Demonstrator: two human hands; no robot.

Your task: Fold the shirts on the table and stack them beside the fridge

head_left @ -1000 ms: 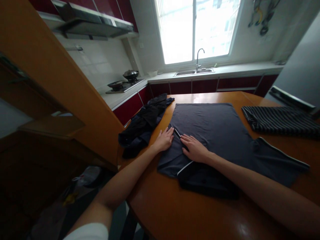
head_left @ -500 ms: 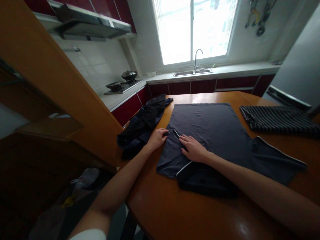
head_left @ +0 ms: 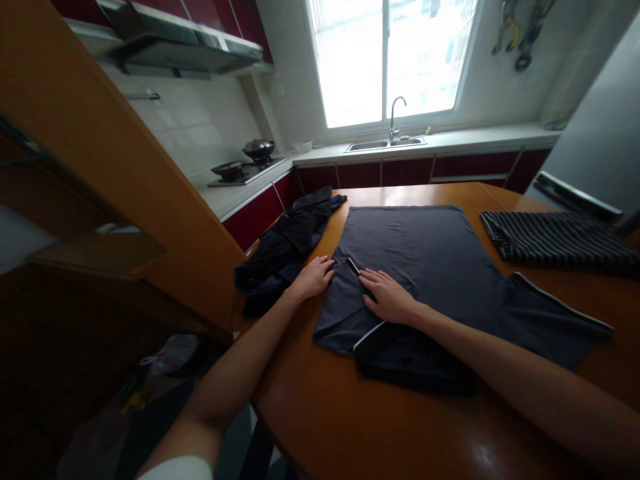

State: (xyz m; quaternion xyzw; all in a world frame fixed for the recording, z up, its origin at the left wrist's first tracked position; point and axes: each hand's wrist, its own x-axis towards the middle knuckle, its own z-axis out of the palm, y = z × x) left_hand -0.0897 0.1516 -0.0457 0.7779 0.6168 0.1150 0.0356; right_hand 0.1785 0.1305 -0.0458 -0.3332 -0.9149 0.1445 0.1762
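A dark grey short-sleeved shirt [head_left: 420, 247] with white-edged trim lies spread over the wooden table [head_left: 320, 407]. Its dark collar end [head_left: 415, 363] points toward me, and one sleeve [head_left: 555, 317] stretches out to the right. On the left, the other sleeve is folded inward over the body, its white-edged cuff [head_left: 353, 267] showing between my hands. My left hand [head_left: 315, 277] is at the shirt's left edge, thumb and fingertips closed on the fabric there. My right hand [head_left: 387, 293] lies flat on the shirt beside the cuff, fingers stretched out.
Dark clothes [head_left: 295, 247] are heaped along the table's left edge. A folded black-and-grey striped garment [head_left: 560, 240] lies at the right. Beyond the table are a counter with a sink [head_left: 385, 145] and a stove with pans [head_left: 245, 170]. A wooden partition [head_left: 185, 247] stands at left.
Almost nothing differs. My left hand's fingers have shifted slightly at the shirt's edge; my right hand and the shirt stay in place.
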